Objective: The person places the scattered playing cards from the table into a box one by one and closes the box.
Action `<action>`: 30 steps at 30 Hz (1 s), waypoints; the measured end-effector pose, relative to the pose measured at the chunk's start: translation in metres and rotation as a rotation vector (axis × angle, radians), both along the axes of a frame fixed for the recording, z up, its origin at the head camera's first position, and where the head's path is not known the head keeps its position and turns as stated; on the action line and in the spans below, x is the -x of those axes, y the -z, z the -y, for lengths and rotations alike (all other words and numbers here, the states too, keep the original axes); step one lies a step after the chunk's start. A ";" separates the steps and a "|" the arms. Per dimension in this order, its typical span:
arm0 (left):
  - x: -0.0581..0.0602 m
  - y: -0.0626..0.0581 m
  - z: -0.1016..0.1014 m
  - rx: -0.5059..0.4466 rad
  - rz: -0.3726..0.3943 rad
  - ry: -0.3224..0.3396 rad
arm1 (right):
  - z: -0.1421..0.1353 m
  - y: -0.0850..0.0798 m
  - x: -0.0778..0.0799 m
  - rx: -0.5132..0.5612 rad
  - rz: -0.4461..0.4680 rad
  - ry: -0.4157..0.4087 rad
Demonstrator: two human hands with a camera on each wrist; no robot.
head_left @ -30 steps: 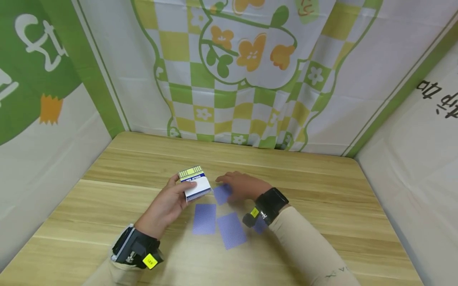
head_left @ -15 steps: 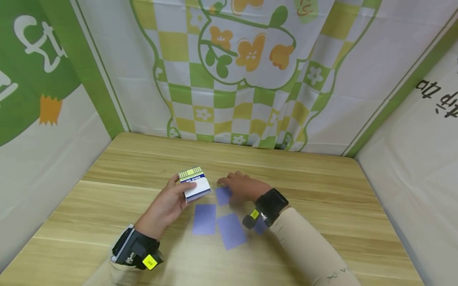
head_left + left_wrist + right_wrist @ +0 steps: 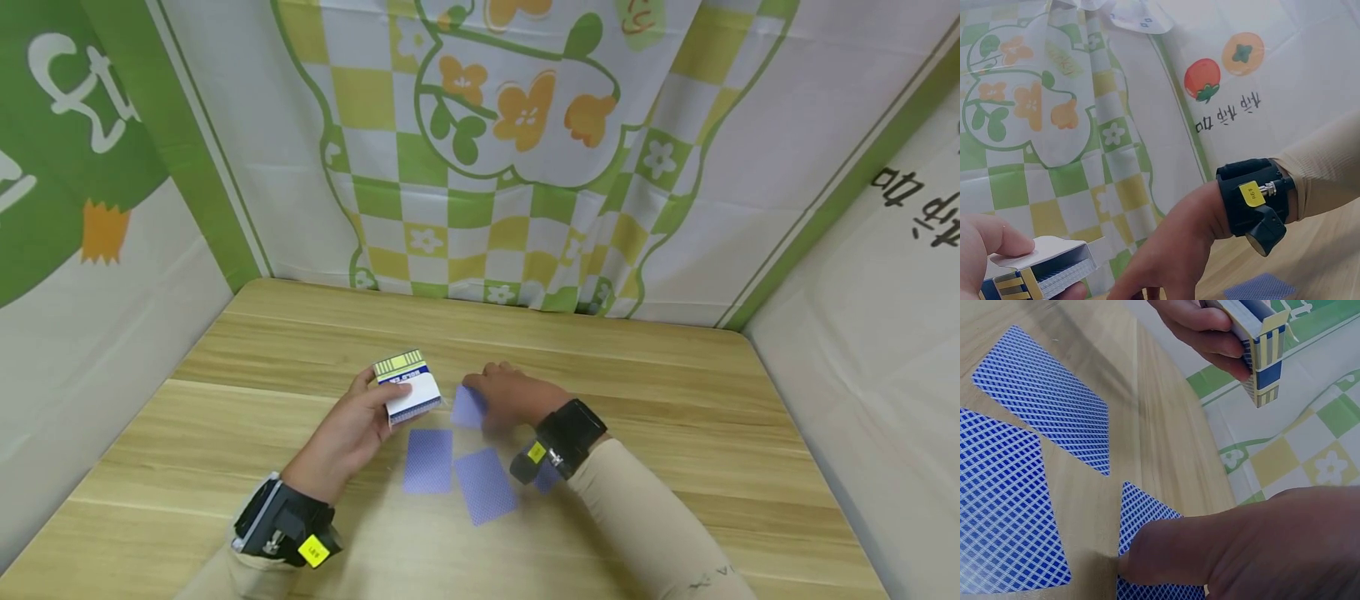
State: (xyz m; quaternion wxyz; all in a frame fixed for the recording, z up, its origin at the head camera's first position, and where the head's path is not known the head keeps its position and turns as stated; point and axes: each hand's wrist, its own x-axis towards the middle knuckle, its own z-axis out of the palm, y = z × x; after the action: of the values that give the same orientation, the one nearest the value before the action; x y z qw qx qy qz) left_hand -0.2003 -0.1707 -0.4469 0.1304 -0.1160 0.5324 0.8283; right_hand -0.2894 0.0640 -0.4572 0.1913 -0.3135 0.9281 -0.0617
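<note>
My left hand (image 3: 360,425) grips a playing card box (image 3: 412,392), thumb on its white face. In the left wrist view the box's end is open, with a stack of cards (image 3: 1066,280) inside. To its right, my right hand (image 3: 517,396) pinches a blue-backed playing card (image 3: 467,408) at the table, its thumb (image 3: 1166,553) at one edge in the right wrist view; part of that card is hidden under the hand. Two more blue-backed cards, a left one (image 3: 428,462) and a middle one (image 3: 486,486), lie face down nearer me. Another card (image 3: 547,477) is partly hidden beneath the right wrist.
The wooden table (image 3: 285,342) has rounded far corners. A patterned curtain (image 3: 495,208) hangs behind it, with fabric walls on the left and right. Black wrist cameras (image 3: 288,521) are strapped to both forearms.
My right hand's fingers have drawn in to the card's far edge, and that card has turned and shifted slightly. My left hand keeps the box in the same place.
</note>
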 end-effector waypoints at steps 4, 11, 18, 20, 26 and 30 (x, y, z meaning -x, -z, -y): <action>0.000 0.000 0.000 0.007 0.002 0.000 | -0.001 0.003 0.000 0.029 0.005 0.024; -0.001 0.001 0.000 -0.002 0.008 -0.003 | -0.006 0.005 -0.002 0.098 -0.015 0.001; -0.001 0.001 0.000 -0.005 0.005 0.000 | -0.011 0.003 -0.015 0.138 0.024 0.050; -0.001 0.001 0.000 -0.004 0.003 0.001 | -0.013 0.006 -0.018 0.146 0.005 0.042; -0.001 0.001 -0.001 -0.004 0.006 -0.002 | -0.018 0.013 -0.025 0.235 -0.015 0.006; -0.001 0.001 -0.001 -0.008 -0.003 -0.003 | -0.019 0.016 -0.032 0.347 -0.040 -0.041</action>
State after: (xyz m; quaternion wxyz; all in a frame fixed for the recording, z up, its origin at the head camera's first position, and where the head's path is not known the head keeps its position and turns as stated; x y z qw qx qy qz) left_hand -0.1997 -0.1693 -0.4478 0.1287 -0.1154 0.5292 0.8307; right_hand -0.2576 0.0834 -0.4727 0.1170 -0.3619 0.9005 -0.2108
